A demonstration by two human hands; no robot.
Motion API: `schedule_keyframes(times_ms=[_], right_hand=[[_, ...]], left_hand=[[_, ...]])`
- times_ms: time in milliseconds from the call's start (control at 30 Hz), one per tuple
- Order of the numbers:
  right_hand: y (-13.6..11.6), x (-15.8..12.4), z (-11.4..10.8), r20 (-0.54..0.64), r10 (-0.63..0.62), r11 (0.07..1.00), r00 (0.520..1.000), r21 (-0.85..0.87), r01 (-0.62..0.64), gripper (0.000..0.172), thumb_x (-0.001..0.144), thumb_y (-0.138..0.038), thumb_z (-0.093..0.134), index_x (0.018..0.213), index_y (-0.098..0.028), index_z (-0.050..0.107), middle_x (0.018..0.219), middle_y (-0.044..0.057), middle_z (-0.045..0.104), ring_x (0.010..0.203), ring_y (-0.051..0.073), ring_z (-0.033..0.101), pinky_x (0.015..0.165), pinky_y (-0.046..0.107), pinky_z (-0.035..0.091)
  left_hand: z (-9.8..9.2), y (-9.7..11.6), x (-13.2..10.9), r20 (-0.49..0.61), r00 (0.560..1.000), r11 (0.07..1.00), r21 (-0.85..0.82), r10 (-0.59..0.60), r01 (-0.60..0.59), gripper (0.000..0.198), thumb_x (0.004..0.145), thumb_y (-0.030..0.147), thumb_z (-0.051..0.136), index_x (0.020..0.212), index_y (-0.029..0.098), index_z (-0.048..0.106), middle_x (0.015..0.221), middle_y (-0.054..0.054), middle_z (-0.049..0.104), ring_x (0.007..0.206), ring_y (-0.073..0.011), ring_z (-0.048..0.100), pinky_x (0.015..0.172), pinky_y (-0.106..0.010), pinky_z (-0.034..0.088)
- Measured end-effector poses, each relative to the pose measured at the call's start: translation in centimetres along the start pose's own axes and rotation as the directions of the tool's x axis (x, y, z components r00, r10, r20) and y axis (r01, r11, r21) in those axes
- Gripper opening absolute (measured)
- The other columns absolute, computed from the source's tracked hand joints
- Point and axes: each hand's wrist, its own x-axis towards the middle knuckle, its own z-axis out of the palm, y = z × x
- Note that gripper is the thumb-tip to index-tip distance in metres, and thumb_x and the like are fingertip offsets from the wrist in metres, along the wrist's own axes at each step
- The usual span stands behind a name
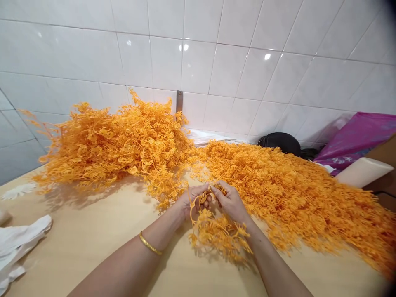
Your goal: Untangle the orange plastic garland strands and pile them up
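My left hand (197,199) and my right hand (228,199) meet at the middle of the table, fingertips pinched close together. Between them they grip an orange, branching seaweed-like sprig (218,231), whose frilly tufts hang down toward me between my forearms. A thin stem of it loops beside my left thumb. Just beyond my left hand rises a tall heap of the same orange strands (123,144). A lower, wider orange pile (287,185) spreads past my right hand to the right edge. The exact pinch point is too small to make out.
White cloth gloves (23,243) lie at the left on the pale wooden table (102,243). Behind the right pile are a black rounded case (279,142), a magenta bag (355,140) and a cream-coloured roll (365,172). A tiled wall (198,62) closes off the back.
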Motion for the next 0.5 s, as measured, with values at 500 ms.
schedule_keyframes(times_ms=[500], right_hand=[[0.5,0.8,-1.1,-0.470,0.183,0.906,0.863,0.422,0.037,0.029,0.069,-0.046,0.054,0.065,-0.019,0.044,0.049,-0.007,0.039,0.040,0.005,0.036,0.037,0.017,0.031]], left_hand=[[0.3,0.1,-0.6,0.086,0.976,0.947,0.271,-0.200,0.171,0.020,0.055,0.015,0.065,0.051,0.013,0.046,0.035,0.006,0.039,0.031,-0.0035,0.033,0.042,-0.023,0.042]])
